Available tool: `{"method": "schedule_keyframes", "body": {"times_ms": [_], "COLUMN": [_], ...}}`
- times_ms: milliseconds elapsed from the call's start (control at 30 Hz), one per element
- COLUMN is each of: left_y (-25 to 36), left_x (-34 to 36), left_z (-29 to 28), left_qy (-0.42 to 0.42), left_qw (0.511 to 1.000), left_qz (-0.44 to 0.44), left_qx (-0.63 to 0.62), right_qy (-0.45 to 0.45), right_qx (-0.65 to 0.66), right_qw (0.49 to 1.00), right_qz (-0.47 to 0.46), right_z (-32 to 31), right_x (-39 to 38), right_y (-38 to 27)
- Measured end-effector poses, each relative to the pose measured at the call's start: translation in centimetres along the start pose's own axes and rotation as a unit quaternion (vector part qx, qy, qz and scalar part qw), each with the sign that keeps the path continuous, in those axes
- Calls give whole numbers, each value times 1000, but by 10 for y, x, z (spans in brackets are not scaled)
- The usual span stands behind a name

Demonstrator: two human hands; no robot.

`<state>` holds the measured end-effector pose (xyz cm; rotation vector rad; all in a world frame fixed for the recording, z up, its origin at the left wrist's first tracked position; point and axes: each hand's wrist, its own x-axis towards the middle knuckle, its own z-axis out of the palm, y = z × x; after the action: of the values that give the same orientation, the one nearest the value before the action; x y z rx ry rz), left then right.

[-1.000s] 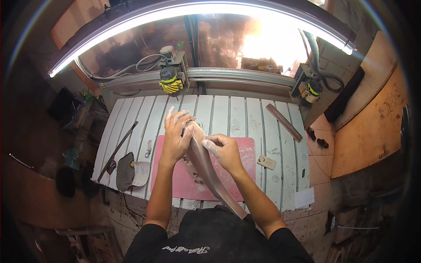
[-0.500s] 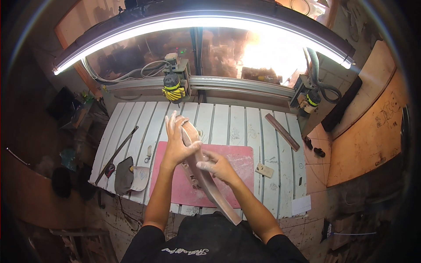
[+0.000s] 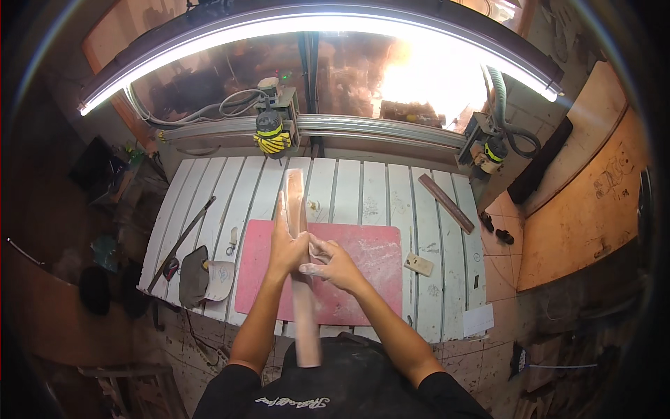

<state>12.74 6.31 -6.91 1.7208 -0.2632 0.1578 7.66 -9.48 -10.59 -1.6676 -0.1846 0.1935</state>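
Observation:
Between my hands I hold a long, narrow wooden piece (image 3: 305, 325), brown and dusty; its far end rises past my fingers and its near end reaches toward my black shirt. My left hand (image 3: 287, 248) is closed along its left side, fingers stretched up the edge. From the right, my right hand (image 3: 333, 264) grips the middle, thumb and fingers bent around the edge. Pale dust coats the fingers of both. Below them lies a pink mat (image 3: 363, 279), dusted white on its right half.
The white slatted table (image 3: 380, 188) carries a dark wooden strip (image 3: 447, 202), a pale block (image 3: 419, 264), a long dark bar (image 3: 185, 241), a grey pad (image 3: 193, 279) and paper (image 3: 219, 281). Two power tools (image 3: 271, 129) hang from a rail behind, beneath a bright tube light (image 3: 321, 22).
The wooden piece has turned from a slant with its near end at the right to nearly straight up and down. My left fingers have shifted from its top to its left edge.

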Motion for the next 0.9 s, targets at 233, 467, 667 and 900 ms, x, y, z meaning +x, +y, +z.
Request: {"method": "schedule_keyframes", "body": {"times_ms": [233,467,667,900], "left_y": [2,0,23,30], "left_x": [-10,-7,-4,-44], "left_z": [-22,-12,-2,-32], "left_qy": [-106,-273,-360,-317], "left_qw": [993,958,925,901], "left_qz": [23,57,76,-49], "left_qx": [50,71,97,291], "right_qy": [38,250,381,336], "right_qx": [74,120,173,69], "right_qw": [995,958,907,933], "right_qz": [48,72,41,-110], "right_z": [-41,-104,-139,-113], "right_x": [-35,-97,-134,-121], "right_y": [48,33,29,-22]}}
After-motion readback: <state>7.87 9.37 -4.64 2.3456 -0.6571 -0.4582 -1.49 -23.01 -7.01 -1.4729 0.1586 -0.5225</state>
